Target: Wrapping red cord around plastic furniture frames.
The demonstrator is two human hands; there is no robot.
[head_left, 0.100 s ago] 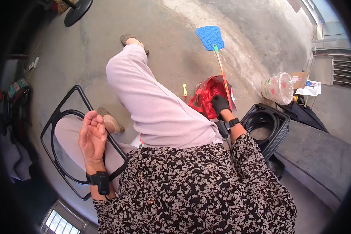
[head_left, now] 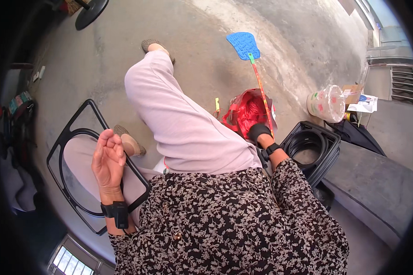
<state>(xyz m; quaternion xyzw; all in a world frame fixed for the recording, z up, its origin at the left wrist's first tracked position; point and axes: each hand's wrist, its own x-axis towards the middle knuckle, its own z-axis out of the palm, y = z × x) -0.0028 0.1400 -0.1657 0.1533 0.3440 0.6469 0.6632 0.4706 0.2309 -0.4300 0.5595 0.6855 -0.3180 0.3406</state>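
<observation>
My left hand (head_left: pixel 109 158) is palm up with loosely curled fingers apart and nothing in the palm. Its wrist carries a black strapped device. Behind it, a black frame with a round opening (head_left: pixel 92 110) lies across my left leg. My right hand (head_left: pixel 259 133), in a black glove, is at the near side of a red-lined bag (head_left: pixel 243 101) on the floor, its fingers hidden. Crumpled red material (head_left: pixel 251 110) fills the bag. A blue fly swatter (head_left: pixel 244 46) leans outward, its thin red handle running down beside my right hand; I cannot tell whether the hand touches it.
Stacked black frames (head_left: pixel 315 149) stand right of my right forearm, before a grey ledge (head_left: pixel 376 183). Farther right are a clear plastic tub (head_left: pixel 326 104) and a cardboard box (head_left: pixel 352 93). A small yellow object (head_left: pixel 217 104) lies left of the bag. A round black base (head_left: pixel 92 14) stands far left.
My right hand has drawn back toward me, from over the red material to the bag's near edge. The fly swatter's head has shifted slightly left. My left hand stays put.
</observation>
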